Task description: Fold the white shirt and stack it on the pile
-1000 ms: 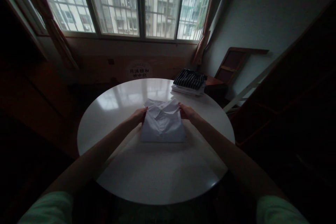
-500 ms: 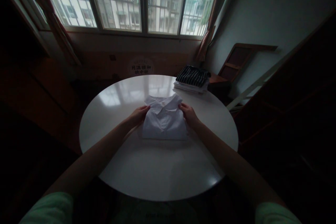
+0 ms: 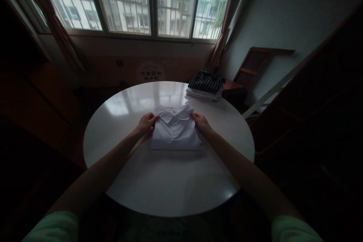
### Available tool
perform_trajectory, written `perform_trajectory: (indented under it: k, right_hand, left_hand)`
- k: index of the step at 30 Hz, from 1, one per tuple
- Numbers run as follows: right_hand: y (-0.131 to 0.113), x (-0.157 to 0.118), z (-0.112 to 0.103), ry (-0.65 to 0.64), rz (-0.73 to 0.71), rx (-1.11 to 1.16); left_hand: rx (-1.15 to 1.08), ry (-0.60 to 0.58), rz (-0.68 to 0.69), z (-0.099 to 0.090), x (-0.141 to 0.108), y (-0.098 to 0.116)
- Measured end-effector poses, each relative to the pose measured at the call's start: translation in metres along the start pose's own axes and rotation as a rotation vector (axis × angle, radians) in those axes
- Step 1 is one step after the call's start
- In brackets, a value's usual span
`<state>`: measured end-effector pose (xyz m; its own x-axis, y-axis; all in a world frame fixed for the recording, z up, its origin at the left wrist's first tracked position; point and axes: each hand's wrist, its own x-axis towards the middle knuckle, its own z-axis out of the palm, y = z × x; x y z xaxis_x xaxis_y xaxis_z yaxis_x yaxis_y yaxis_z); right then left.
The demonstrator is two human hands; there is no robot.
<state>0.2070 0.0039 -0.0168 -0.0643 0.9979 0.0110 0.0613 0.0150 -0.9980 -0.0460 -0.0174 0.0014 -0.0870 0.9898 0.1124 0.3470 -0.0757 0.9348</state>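
Observation:
A white collared shirt (image 3: 175, 134), folded into a neat rectangle, lies on the round white table (image 3: 159, 181) with its collar pointing toward the window. My left hand (image 3: 147, 121) pinches the shirt's left edge beside the collar. On the opposite side, my right hand (image 3: 200, 122) grips the right edge at about the same height, thumb on top. The fingers under the cloth are partly hidden.
Toward the table's back right rests a stack of folded clothes, a black striped garment (image 3: 207, 81) on top of white ones (image 3: 202, 93). Behind it stands a wooden chair (image 3: 252, 66) near the wall. A barred window (image 3: 153, 3) spans the far side.
The view has shifted slightly, moving everything a little left. My left hand has changed its hold a bit at the shirt's edge, and the collar looks slightly rearranged.

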Motion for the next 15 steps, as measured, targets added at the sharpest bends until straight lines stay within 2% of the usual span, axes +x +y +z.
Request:
perform_trajectory:
  k: [3, 5, 7, 11, 15]
  right_hand:
    - [0.005, 0.002, 0.000, 0.069, -0.031, -0.006]
    - [0.005, 0.002, 0.001, 0.091, -0.050, -0.031]
    - [0.005, 0.002, 0.001, 0.087, -0.035, -0.024]
    - [0.003, 0.003, 0.000, 0.069, -0.004, 0.013]
    - [0.002, 0.002, 0.000, 0.070, 0.008, 0.012]
  left_hand:
    - [0.172, 0.090, 0.049, 0.000, 0.000, -0.001]
    - [0.132, 0.065, 0.041, -0.001, 0.000, -0.001]
    - [-0.003, -0.051, -0.043, -0.003, 0.000, -0.002]
    - [-0.215, -0.385, -0.245, -0.014, 0.000, 0.000]
    - [-0.272, -0.591, -0.279, -0.029, -0.002, 0.003]
